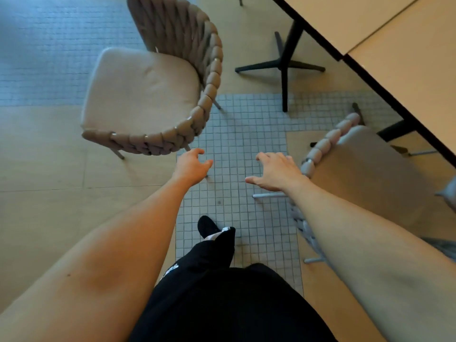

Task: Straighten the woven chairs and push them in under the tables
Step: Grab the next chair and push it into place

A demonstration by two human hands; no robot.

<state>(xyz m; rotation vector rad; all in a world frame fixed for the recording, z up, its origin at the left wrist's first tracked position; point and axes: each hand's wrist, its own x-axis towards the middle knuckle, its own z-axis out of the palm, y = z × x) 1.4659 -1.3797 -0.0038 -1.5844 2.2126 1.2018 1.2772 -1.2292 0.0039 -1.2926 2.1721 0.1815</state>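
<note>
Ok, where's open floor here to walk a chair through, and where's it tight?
Open: the grey tiled strip between the brown woven chair and the pale woven chair, and the wood floor left of the brown chair. Tight: by the table edge, where the black table base and the pale chair crowd together.

— What chairs do I have in front of me?

— Two. The brown chair stands upper left, out in the open on the floor, well apart from the tables. I see a curved back woven of thick brown strapping, a tan seat cushion and thin metal legs. Its back is toward the tables.

— And the other?

— The grey chair is at my right, with a pale woven rim, a grey-beige cushion and light metal legs. Its far corner sits under the table edge; most of the seat is out.

— The tables?

— Two light tops butted together, dark edges, a black pedestal foot
</note>
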